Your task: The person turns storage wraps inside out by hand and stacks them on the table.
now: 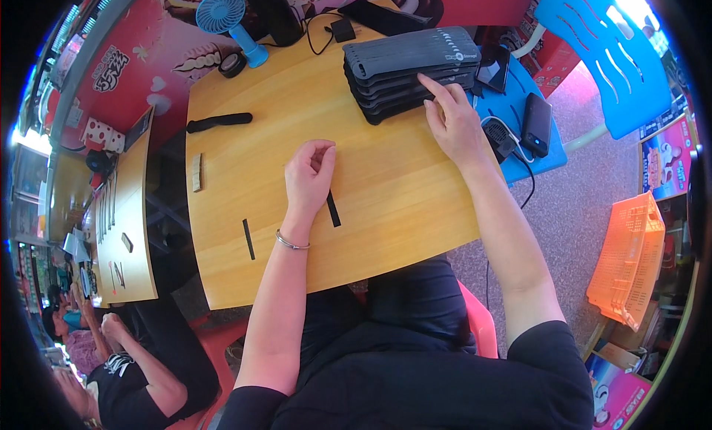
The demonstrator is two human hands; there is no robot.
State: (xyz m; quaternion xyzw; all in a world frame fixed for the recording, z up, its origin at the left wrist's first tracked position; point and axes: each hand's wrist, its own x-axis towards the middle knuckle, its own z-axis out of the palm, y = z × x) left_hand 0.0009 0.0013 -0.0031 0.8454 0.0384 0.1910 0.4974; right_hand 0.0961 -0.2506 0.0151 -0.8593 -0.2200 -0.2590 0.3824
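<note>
My left hand [308, 176] is just above the middle of the wooden table, its fingers loosely curled in; nothing shows in them. A black strip [333, 209] lies on the table beside that wrist, its upper end close to the hand. My right hand [454, 126] reaches to a stack of dark grey, flat, sleeve-like pieces [408, 55] at the far right of the table. Its index finger is stretched out onto the near side of the stack, with the other fingers partly bent and thumb apart; it grips nothing. Another black strip [248, 239] lies nearer the front edge.
On the wooden table [245, 163] are a rolled black piece [219, 122], a small beige strip [197, 172] and a blue fan [231, 25]. A blue chair [538, 163] at right holds a power bank [536, 124] and cables. An orange basket [627, 259] stands beyond. People sit at left.
</note>
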